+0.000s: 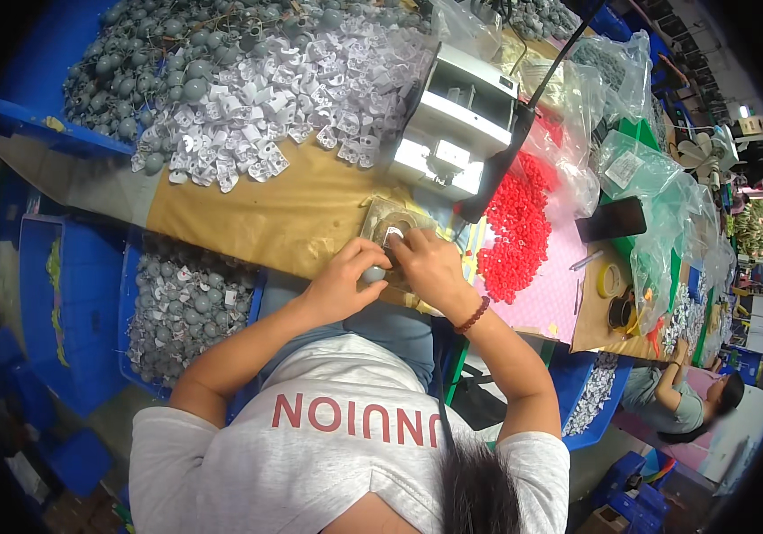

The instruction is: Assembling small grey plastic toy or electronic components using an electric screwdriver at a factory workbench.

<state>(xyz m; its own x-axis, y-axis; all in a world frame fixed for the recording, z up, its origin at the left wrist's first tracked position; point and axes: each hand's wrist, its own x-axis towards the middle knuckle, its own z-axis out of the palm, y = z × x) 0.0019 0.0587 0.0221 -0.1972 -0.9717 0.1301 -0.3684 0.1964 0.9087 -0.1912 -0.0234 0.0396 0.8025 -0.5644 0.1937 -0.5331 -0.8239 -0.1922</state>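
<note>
Left hand [343, 283] holds a grey ball [373, 275] at the near edge of the tabletop [248, 218], while the right hand [433, 267], just beside it, bunches its fingers at a white piece [393, 233] over a square block [380, 215], its grip unclear, with red pieces [515, 236] and heaped white parts [239, 129] beyond.

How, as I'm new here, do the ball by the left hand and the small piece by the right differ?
The ball is grey, the piece white. The ball looks round, the piece angular. The left hand grips the ball; the right hand is at the piece. Both are partly hidden.
</note>
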